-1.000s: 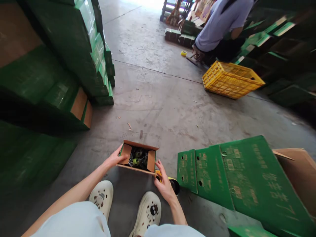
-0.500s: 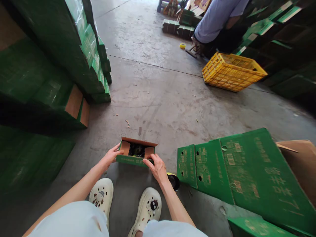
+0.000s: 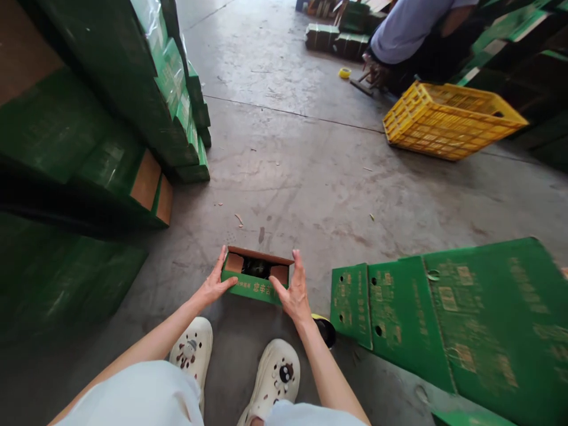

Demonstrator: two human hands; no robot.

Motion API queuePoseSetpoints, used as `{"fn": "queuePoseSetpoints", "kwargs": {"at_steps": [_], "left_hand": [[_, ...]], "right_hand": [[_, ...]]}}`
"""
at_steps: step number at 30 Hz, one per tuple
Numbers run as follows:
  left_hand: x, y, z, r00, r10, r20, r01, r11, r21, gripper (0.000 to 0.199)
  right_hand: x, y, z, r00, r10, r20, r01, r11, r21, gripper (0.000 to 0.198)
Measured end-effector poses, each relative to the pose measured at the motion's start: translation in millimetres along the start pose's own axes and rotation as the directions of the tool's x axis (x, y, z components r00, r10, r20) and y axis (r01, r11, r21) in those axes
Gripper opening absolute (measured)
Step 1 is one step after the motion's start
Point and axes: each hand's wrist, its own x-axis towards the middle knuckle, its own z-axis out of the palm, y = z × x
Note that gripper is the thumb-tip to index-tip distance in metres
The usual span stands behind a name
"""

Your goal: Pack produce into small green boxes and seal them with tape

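Note:
A small green cardboard box [image 3: 251,287] with pale lettering on its front is between my hands, near my feet. Its long back flap stands up and brown end flaps show at the top. Dark, shiny contents [image 3: 257,268] sit inside; I cannot make out their kind. My left hand [image 3: 216,285] grips the left end, thumb over the front edge and fingers along the side. At the right end, my right hand [image 3: 296,293] clasps the box, thumb on the front edge and fingers up the side. I cannot tell whether the box touches the floor.
Green cartons [image 3: 177,112] are stacked on the left. More green cartons [image 3: 399,302] line the right, beside a roll of tape [image 3: 326,331]. A yellow crate [image 3: 452,121] stands farther back near a seated person [image 3: 408,29]. Another yellow tape roll [image 3: 344,73] lies on the floor.
My right hand has shifted from the front right corner to the box's right end, fingers now upright along it. My left thumb has moved onto the front edge. The whole view has shifted slightly.

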Motion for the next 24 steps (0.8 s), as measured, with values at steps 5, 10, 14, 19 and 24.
{"fn": "queuePoseSetpoints", "kwargs": {"at_steps": [5,10,14,19,24], "left_hand": [[0.0,-2.1,-5.1,1.0,0.002,0.023,-0.002,1.0,0.025,0.104],[-1.9,6.0,-5.9,0.999,-0.002,0.047,0.0,1.0,0.029,0.101],[-2.3,15.5,-8.7,0.998,0.0,0.057,-0.008,0.991,0.131,0.092],[-6.9,12.7,-5.7,0.998,0.057,0.036,-0.065,0.96,0.272,0.067],[-21.6,7.8,6.6,0.977,0.21,0.038,-0.202,0.852,0.483,0.055]], "right_hand": [[12.5,-4.7,-17.8,1.0,0.017,0.0,-0.017,0.996,0.092,0.037],[-13.0,-1.1,-14.9,0.998,0.005,0.062,-0.015,0.987,0.162,0.031],[-37.1,3.1,-1.0,0.983,-0.038,0.179,0.011,0.989,0.147,0.032],[-49.8,8.2,9.7,0.984,-0.036,0.174,0.022,0.997,0.08,0.033],[-57.6,6.9,14.0,0.982,-0.039,0.185,0.044,0.999,-0.02,0.043]]}}
